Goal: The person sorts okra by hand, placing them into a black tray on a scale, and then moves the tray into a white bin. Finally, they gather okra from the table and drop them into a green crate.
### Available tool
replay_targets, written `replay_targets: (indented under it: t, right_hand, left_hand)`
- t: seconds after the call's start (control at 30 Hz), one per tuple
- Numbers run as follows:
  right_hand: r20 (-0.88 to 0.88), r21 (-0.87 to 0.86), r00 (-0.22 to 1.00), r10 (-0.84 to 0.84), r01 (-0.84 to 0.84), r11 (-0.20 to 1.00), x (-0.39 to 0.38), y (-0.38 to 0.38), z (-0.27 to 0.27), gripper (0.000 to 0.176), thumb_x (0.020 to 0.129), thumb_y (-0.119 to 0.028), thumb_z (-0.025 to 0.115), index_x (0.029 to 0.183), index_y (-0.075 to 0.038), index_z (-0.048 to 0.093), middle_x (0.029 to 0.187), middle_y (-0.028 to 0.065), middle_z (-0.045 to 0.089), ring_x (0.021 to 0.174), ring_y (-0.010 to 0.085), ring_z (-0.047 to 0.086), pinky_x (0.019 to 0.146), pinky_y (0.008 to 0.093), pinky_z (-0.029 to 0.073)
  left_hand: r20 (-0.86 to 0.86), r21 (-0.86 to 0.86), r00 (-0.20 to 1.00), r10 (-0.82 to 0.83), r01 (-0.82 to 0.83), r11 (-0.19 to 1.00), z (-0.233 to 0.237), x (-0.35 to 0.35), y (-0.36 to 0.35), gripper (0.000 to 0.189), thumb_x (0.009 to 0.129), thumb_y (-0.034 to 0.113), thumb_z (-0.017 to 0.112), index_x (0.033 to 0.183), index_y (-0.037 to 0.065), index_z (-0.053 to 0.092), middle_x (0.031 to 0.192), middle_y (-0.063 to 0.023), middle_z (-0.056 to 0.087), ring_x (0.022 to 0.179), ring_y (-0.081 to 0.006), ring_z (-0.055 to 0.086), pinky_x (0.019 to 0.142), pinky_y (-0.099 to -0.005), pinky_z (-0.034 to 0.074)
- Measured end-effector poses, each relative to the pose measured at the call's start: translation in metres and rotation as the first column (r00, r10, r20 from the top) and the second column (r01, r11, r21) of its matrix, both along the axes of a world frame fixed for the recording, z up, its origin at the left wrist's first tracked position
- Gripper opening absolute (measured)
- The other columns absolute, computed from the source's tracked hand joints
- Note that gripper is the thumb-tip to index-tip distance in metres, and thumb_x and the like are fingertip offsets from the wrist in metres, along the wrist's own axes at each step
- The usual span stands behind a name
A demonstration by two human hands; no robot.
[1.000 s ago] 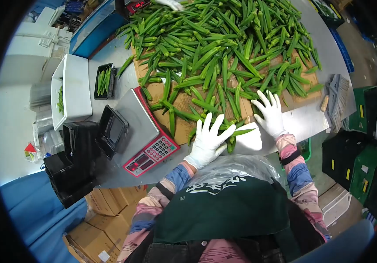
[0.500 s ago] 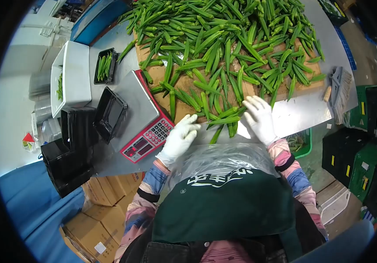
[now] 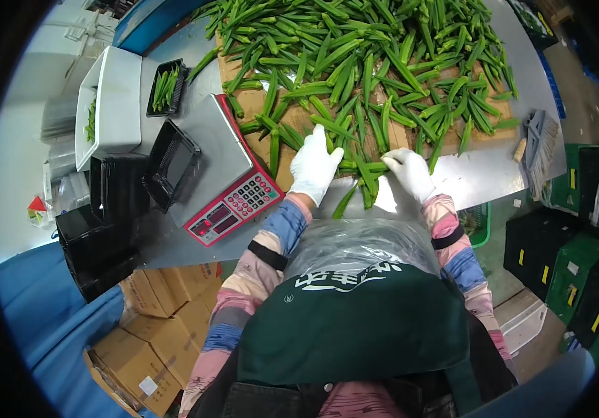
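A large heap of green okra pods (image 3: 355, 56) covers the brown cardboard at the table's far side, thinning out toward me. My left hand (image 3: 315, 166), white-gloved, reaches onto the near pods beside the scale, thumb and forefinger apart, fingertips touching okra. To its right, my white-gloved right hand (image 3: 411, 174) has its thumb and fingers pinched at the end of an okra pod (image 3: 369, 167). Several loose pods lie between the hands, one of them near the table's front edge.
Left of me stands a red-framed digital scale (image 3: 233, 202) with an empty black tray (image 3: 172, 164) on it. Behind are a black tray of okra (image 3: 167, 87) and a white bin (image 3: 115, 101). Stacked black trays (image 3: 97, 244) rest at left; a brush (image 3: 539, 153) lies at right.
My left hand has moved forward and right, from the table edge onto the pods. My right hand has shifted slightly, its fingers closing at a pod's end. The view has turned a little.
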State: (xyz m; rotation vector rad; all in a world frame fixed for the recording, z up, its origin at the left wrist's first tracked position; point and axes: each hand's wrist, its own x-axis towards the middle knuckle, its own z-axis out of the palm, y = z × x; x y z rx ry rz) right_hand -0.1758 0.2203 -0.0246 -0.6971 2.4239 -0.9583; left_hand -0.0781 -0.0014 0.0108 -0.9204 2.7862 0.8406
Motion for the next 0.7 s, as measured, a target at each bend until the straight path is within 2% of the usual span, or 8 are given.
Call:
replay_targets:
  t: [0.07,0.13,0.23,0.27,0.3,0.4,0.6,0.7]
  right_hand:
    - [0.089,-0.015,0.989,-0.115,0.116,0.993,-0.004,0.019,-0.006,0.027,0.094,-0.028,0.067,0.103,-0.004,0.074,0.094,0.0175,0.074,0.092,0.0372,0.069,0.083,0.0405,0.054]
    - [0.138,-0.051,0.974,-0.180,0.189,0.981,-0.003,0.043,-0.015,0.028,0.096,-0.028,0.067,0.103,-0.003,0.075,0.086,0.0144,0.074,0.078,0.0272,0.070,0.075,0.0364,0.054]
    - [0.371,0.046,0.850,-0.374,0.385,0.922,0.001,0.072,-0.012,0.029,0.099,-0.029,0.064,0.104,-0.002,0.075,0.080,0.0075,0.073,0.064,0.0141,0.063,0.063,0.0285,0.051]
    - [0.449,0.020,0.795,-0.407,0.447,0.894,0.003,0.082,-0.013,0.030,0.101,-0.029,0.063,0.104,-0.002,0.075,0.080,0.0053,0.072,0.062,0.0117,0.060,0.061,0.0264,0.049]
    - [0.525,-0.001,0.733,-0.433,0.509,0.861,0.006,0.092,-0.014,0.030,0.102,-0.030,0.062,0.104,-0.003,0.075,0.079,0.0031,0.072,0.060,0.0093,0.057,0.058,0.0244,0.048]
    - [0.742,-0.088,0.545,-0.391,0.658,0.748,0.017,0.104,-0.009,0.031,0.105,-0.030,0.058,0.107,-0.002,0.072,0.080,0.0044,0.070,0.058,0.0083,0.053,0.054,0.0212,0.044]
    - [0.955,-0.213,0.291,-0.062,0.814,0.540,0.028,0.102,-0.004,0.031,0.106,-0.030,0.057,0.115,-0.001,0.065,0.085,0.0076,0.065,0.064,0.0126,0.052,0.058,0.0270,0.044]
    - [0.958,-0.228,0.287,-0.023,0.805,0.547,0.031,0.096,-0.005,0.031,0.106,-0.031,0.056,0.114,-0.002,0.063,0.086,0.0064,0.064,0.066,0.0133,0.052,0.061,0.0291,0.044]
  left_hand:
    - [0.073,-0.077,0.996,-0.057,0.062,0.995,0.001,-0.008,0.000,0.057,0.085,0.022,0.075,0.135,0.007,0.053,0.113,-0.0166,0.068,0.103,-0.0351,0.067,0.085,-0.0454,0.053]
    - [0.033,-0.087,0.989,-0.147,0.150,0.985,-0.012,-0.006,-0.013,0.056,0.083,0.020,0.076,0.133,0.007,0.053,0.109,-0.0157,0.069,0.103,-0.0358,0.067,0.086,-0.0453,0.054]
    - [-0.072,0.350,0.997,0.016,0.010,0.937,-0.012,-0.002,-0.030,0.043,0.086,0.007,0.070,0.126,0.001,0.056,0.101,-0.0108,0.070,0.091,-0.0260,0.069,0.081,-0.0357,0.055]
    - [-0.142,0.580,0.983,0.115,-0.011,0.815,-0.022,0.002,-0.040,0.039,0.088,0.004,0.067,0.125,-0.001,0.056,0.100,-0.0087,0.069,0.089,-0.0211,0.068,0.080,-0.0322,0.055]
    - [-0.071,0.839,0.977,0.202,-0.051,0.541,-0.015,0.010,-0.049,0.037,0.091,0.000,0.061,0.127,-0.004,0.055,0.103,-0.0070,0.067,0.090,-0.0143,0.065,0.079,-0.0276,0.054]
    - [0.050,0.984,0.948,0.315,-0.100,0.145,0.013,0.028,-0.050,0.043,0.096,0.001,0.058,0.139,-0.001,0.051,0.110,-0.0069,0.064,0.096,-0.0194,0.066,0.090,-0.0365,0.057]
    - [0.085,0.957,0.938,0.337,0.017,-0.289,0.026,0.042,-0.035,0.044,0.101,0.012,0.059,0.142,0.001,0.049,0.124,-0.0099,0.064,0.112,-0.0256,0.065,0.097,-0.0434,0.056]
    - [0.153,0.934,0.892,0.425,0.010,-0.358,0.042,0.033,-0.020,0.046,0.103,0.021,0.059,0.143,0.000,0.049,0.120,-0.0094,0.064,0.108,-0.0243,0.065,0.092,-0.0415,0.057]
